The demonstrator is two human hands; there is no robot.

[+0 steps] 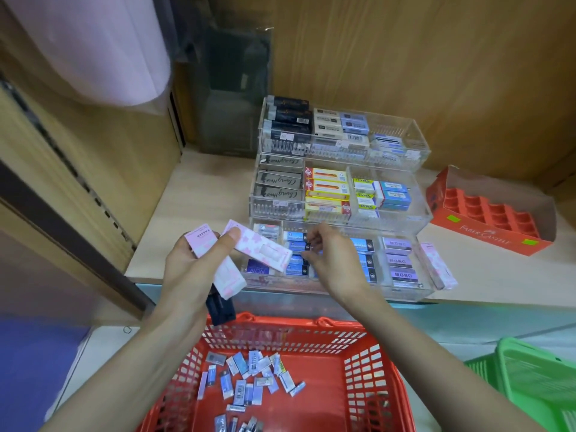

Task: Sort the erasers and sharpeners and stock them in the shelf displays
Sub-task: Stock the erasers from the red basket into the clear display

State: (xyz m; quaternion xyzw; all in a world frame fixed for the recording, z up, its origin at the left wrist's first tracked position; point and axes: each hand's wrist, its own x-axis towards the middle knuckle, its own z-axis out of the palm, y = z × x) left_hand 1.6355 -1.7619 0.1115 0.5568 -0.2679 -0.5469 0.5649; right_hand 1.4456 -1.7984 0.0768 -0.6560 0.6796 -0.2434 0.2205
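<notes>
My left hand (199,263) grips several long pink-and-white eraser boxes (265,249) fanned out, plus a dark box (220,308) lower in the palm. Over the front row of the clear acrylic tiered display (402,210) hovers my right hand (330,260), fingers curled and pinching at a blue eraser (296,244) in a middle compartment. The display's three tiers hold rows of boxed erasers. One more pink-and-white eraser box (438,266) lies on the shelf just right of the display. Below, a red basket (383,366) holds several loose small erasers (249,378).
An orange Faber-Castell cardboard display tray (492,213) with empty pockets sits at the right of the wooden shelf (199,188). A green basket (536,375) stands at the lower right. A wooden side panel rises at the left, with a pale roll above.
</notes>
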